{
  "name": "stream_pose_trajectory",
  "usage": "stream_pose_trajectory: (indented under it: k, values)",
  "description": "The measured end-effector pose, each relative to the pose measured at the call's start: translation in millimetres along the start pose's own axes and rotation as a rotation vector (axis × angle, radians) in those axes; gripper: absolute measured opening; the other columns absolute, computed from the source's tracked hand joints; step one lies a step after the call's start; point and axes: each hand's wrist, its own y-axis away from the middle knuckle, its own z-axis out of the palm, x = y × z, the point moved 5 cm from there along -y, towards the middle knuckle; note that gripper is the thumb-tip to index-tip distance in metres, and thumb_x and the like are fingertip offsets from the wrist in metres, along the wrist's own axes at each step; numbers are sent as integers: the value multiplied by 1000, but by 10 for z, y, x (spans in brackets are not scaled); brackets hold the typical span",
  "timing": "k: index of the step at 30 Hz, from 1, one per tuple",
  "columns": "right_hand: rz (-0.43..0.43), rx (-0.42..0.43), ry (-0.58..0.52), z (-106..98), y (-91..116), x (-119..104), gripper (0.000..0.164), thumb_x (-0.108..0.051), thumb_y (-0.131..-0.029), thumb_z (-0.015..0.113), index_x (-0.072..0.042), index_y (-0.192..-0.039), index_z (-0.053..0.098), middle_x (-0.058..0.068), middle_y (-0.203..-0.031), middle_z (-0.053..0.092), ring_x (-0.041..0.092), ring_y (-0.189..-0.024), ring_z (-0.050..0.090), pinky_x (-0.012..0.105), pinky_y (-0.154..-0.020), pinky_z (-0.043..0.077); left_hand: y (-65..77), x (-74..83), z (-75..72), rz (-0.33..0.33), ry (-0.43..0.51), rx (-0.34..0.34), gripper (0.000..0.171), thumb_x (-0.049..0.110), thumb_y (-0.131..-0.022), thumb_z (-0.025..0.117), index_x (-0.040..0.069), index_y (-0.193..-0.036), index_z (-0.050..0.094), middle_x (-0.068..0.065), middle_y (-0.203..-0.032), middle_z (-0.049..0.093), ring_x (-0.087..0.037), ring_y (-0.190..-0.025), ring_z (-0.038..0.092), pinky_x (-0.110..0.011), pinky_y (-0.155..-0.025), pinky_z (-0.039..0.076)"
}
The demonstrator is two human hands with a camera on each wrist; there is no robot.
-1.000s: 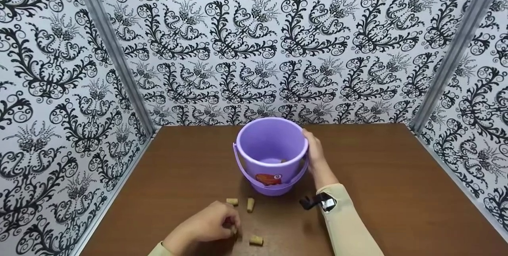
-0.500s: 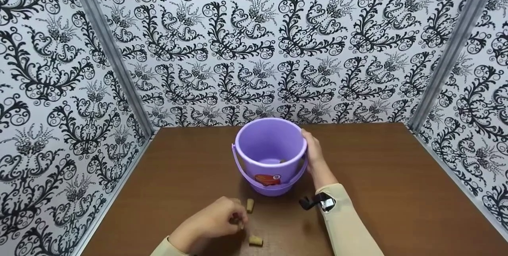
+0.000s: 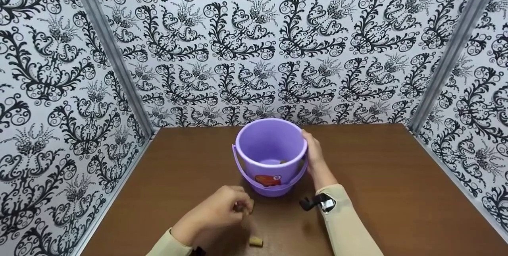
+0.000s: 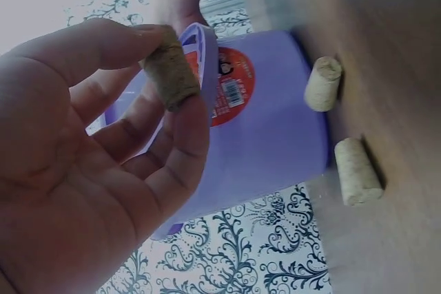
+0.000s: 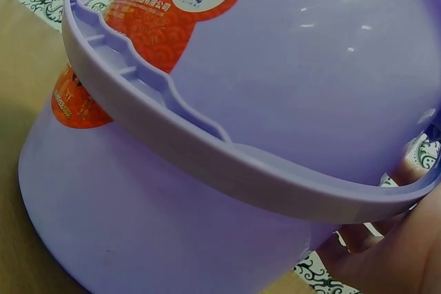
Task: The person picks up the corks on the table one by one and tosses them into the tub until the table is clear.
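Observation:
My left hand (image 3: 222,210) is in front of the bucket, low over the table. In the left wrist view it pinches a tan cork (image 4: 171,72) between thumb and fingers. The purple bucket (image 3: 256,170) stands upright, its handle (image 5: 207,170) hanging down the front over an orange-red label. My right hand (image 3: 314,151) grips the bucket's right side at the rim. A small brown piece (image 3: 282,161) shows on the bucket's floor. Two more corks, one nearer (image 4: 358,172) and one farther (image 4: 322,84), lie on the table in the left wrist view.
One loose cork (image 3: 256,241) lies near the front of the brown wooden table (image 3: 377,192). Walls (image 3: 254,49) with black-and-white scroll patterns enclose the table at the back and sides. A black strap mount (image 3: 317,201) sits on my right wrist.
My left hand has moved up and right toward the bucket with the cork, now covering the corks seen in front of it before. My right hand and the bucket have stayed in place.

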Motion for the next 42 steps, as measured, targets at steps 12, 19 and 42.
stream_pose_trajectory:
  k: [12,19,42]
  values:
    - [11,-12,3,-4,13,47,46,-33,-109,50,4,-126,71,14,-102,75,28,-93,69,39,-85,59,-108,34,-76,18,-31,65,28,-8,-78,67,17,-87,76,2,-87,68,-6,-80,61,-17,-66,55]
    - [3,-21,-5,11,3,31,45,-33,-109,50,3,-127,70,12,-104,75,27,-95,69,37,-87,58,-210,51,-164,60,-33,146,27,-11,-79,69,10,-92,78,0,-89,71,-3,-84,62,-19,-71,61]
    - [-16,-37,-58,-2,9,6,42,-27,-110,47,4,-127,71,10,-104,75,23,-95,70,36,-88,59,-576,327,-538,80,-165,203,21,-6,-82,73,8,-97,78,-1,-88,67,-11,-83,59,-23,-73,58]
